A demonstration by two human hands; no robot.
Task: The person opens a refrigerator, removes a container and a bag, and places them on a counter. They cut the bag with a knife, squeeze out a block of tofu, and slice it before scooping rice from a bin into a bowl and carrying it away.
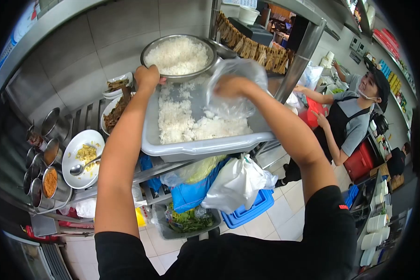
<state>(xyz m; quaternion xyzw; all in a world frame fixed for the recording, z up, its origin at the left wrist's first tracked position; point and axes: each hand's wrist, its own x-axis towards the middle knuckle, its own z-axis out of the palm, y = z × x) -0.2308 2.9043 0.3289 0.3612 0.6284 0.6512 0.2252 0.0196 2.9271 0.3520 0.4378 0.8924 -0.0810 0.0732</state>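
Note:
My left hand (148, 78) is closed on the near left rim of a round metal bowl (154, 73), which is heaped with cooked white rice (177, 55). The bowl is at the back edge of a grey plastic tub (196, 148). More white rice (176, 119) lies loose in the tub, mostly toward its left and front. Over the tub's right half, my right hand (229, 87) is against or inside a clear plastic bag (240, 106). Motion smears its fingers, so their grip does not show.
Left stand a white plate with a spoon (86, 154), dishes of brown food (114, 114) and several metal containers (51, 182). A metal post (301, 60) rises at right. Below are a bin of greens (186, 221) and a blue lid (249, 207). A co-worker (347, 112) stands right.

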